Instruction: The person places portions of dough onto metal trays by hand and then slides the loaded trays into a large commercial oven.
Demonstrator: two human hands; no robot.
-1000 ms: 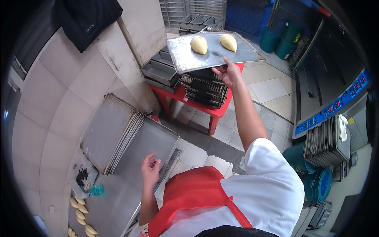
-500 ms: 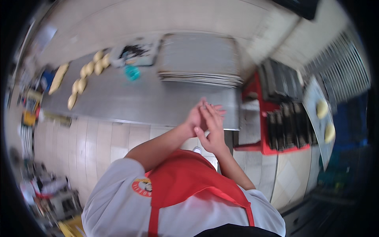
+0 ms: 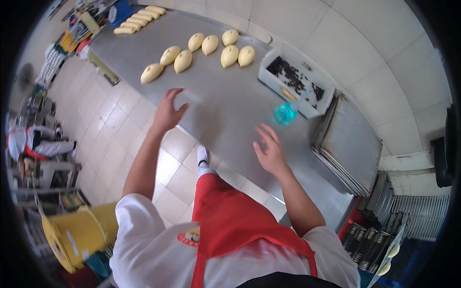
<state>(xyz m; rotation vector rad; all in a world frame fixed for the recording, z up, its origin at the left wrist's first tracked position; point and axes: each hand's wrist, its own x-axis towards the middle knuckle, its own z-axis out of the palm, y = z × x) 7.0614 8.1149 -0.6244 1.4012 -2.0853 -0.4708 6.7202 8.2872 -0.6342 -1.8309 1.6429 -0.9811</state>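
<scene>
My left hand hangs open over the near edge of the steel table, fingers apart and holding nothing. Closest to it are several oval, pale yellow dough pieces, each with a small mark or hole on top. Also open and empty, my right hand is above the table, near a translucent teal object that looks like a small bottle or cup. Beside that object stands a white plastic tub with dark bits inside.
A stack of flat metal trays lies on the table's right end. Long dough rolls lie in a row at the far left. A yellow bin stands lower left, and another person works beyond it. Dark baking tins sit lower right.
My hands were pressed together and have come apart, both now open. My view has swung left, bringing the oval dough pieces nearer the middle.
</scene>
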